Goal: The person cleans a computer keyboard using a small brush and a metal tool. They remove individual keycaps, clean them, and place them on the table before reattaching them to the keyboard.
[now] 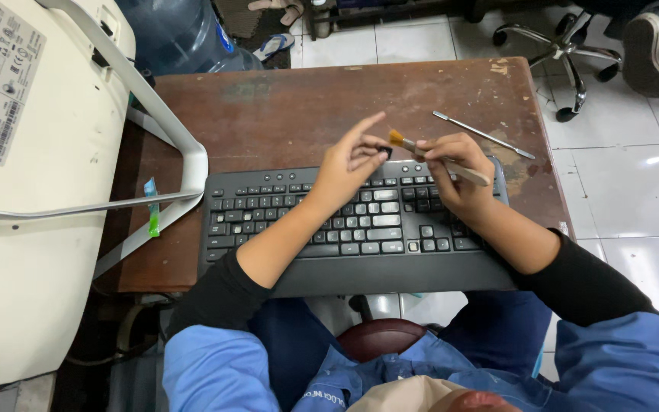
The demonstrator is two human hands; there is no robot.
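Note:
A black keyboard (306,221) lies across the near edge of a worn brown table (291,107). My left hand (348,164) hovers above its upper middle and pinches a small black keycap (385,152) between thumb and fingers, index finger raised. My right hand (459,172) grips a small brush (440,159) with a wooden handle; its orange bristles touch the keycap. One key slot near the keyboard's lower right looks bare.
A thin metal spatula tool (484,135) lies on the table behind my right hand. A large white machine (32,191) with a white arm stands at the left. A blue water jug (177,34), an office chair base (566,53) and a person's shoe (648,53) are beyond.

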